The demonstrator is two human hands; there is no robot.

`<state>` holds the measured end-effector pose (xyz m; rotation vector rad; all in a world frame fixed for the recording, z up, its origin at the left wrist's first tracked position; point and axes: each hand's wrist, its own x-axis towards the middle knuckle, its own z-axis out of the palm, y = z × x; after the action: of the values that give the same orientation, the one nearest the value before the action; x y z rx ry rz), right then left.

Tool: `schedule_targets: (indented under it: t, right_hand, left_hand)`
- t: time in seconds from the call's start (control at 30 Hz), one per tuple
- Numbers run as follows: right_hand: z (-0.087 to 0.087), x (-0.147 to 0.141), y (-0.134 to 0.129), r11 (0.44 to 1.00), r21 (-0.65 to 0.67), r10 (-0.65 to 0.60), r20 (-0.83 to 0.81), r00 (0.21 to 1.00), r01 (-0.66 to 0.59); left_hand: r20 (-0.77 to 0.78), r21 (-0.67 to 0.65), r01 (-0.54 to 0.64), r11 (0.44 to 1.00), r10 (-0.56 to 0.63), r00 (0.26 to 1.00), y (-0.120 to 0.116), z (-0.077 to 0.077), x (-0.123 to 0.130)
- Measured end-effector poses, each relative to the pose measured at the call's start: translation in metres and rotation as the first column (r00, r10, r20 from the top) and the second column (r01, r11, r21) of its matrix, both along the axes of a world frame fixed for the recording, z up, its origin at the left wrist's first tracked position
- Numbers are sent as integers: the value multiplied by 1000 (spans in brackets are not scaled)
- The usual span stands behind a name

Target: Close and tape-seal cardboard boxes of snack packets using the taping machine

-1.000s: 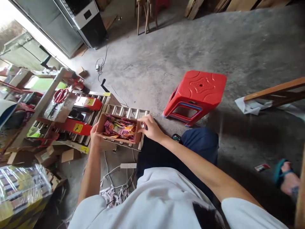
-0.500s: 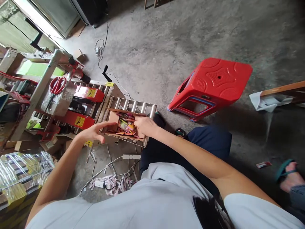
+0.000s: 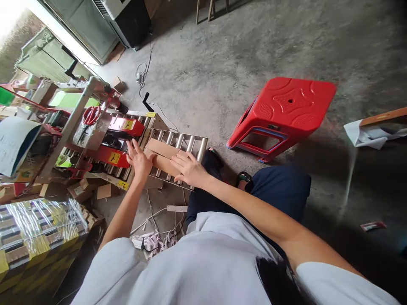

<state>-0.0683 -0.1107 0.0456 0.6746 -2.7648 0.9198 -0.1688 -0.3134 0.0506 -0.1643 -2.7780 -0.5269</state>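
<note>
A cardboard box [image 3: 163, 156] sits on the metal roller conveyor [image 3: 201, 149], its top flaps folded down with a narrow seam between them. The colourful packets inside are hidden. My right hand [image 3: 190, 169] lies flat on the flaps at the box's right end, fingers stretched out. At the left end is my left hand [image 3: 140, 161], its fingers spread and the thumb by the box edge. Just beyond the left hand stands the carton-sealing machine with its red side guards [image 3: 117, 157].
Scissors with red handles [image 3: 92, 115] rest on the machine. A red plastic stool [image 3: 291, 106] stands on the concrete floor to the right. Wrapped cartons [image 3: 41, 228] are stacked at lower left. A power strip [image 3: 177, 209] and cables lie below the conveyor.
The box flaps, open before with packets showing, are now folded down. My right hand has moved from inside the box onto the flaps; my left hand has shifted to its left end.
</note>
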Motion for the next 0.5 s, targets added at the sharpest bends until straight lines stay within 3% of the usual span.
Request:
schedule_targets:
  t: [0.07,0.13,0.2,0.27,0.37,0.43,0.5]
  right_hand:
    - [-12,6,-2,997,-71,-35,-25,999,33]
    - [-14,10,10,986,-168,3,-32,999,-9]
    - [-12,16,34,955,-294,17,-22,1000,-23]
    - [-10,32,64,877,-467,-102,51,994,114]
    - [-16,73,107,668,-640,-306,229,924,380]
    - [-22,110,133,628,-628,-363,287,886,460]
    - [-25,157,156,604,-573,-470,306,828,554]
  left_hand:
    - [27,34,162,986,-163,986,16,-3,19]
    - [135,69,419,905,-425,895,36,-8,42]
    - [224,67,572,818,-571,790,55,-14,64]
    - [224,-7,597,803,-580,783,64,-18,73]
    - [185,-94,566,819,-545,818,45,-10,55]
    - [157,-48,515,856,-502,850,19,6,28]
    - [97,83,439,895,-446,890,1,22,2]
